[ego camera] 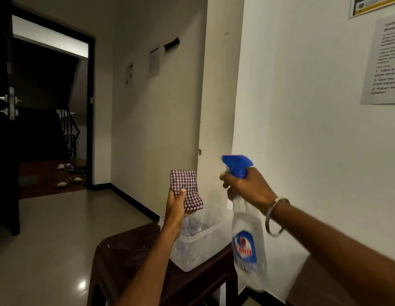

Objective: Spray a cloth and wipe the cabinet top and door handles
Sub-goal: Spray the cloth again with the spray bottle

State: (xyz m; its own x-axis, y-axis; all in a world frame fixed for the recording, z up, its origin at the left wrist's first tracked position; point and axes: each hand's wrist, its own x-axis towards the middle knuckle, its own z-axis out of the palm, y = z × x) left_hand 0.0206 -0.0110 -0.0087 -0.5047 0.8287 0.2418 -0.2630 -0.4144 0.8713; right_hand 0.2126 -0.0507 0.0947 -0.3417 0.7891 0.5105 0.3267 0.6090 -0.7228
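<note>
My left hand (176, 205) grips a folded checked cloth (186, 188), held upright above a clear plastic tub (198, 244) on a dark stool (130, 257). My right hand (247, 187) clasps the blue-nozzled spray bottle (247, 239), nozzle facing the cloth.

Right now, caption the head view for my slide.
Left hand holds checked cloth; right hand aims spray bottle at it.
</note>
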